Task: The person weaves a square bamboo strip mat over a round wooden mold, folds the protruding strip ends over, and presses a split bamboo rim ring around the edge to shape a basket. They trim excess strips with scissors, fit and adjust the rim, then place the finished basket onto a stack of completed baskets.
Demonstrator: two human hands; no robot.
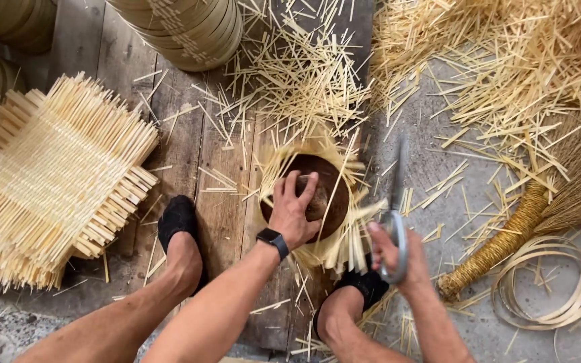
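The only screen here is a small black smartwatch (274, 240) on the left wrist, just behind the left hand (295, 212). Its face is dark and shaped like a rounded square. No packages, labels or signs show anywhere.

Bright, even daylight; soft shadows; scissors (395, 222) motion-blurred.

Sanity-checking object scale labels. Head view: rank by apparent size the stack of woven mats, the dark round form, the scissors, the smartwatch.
1. Stack of woven mats, largest by far.
2. Dark round form under the left hand.
3. Scissors in the right hand: long but thin, blurred.
4. Smartwatch, smallest.
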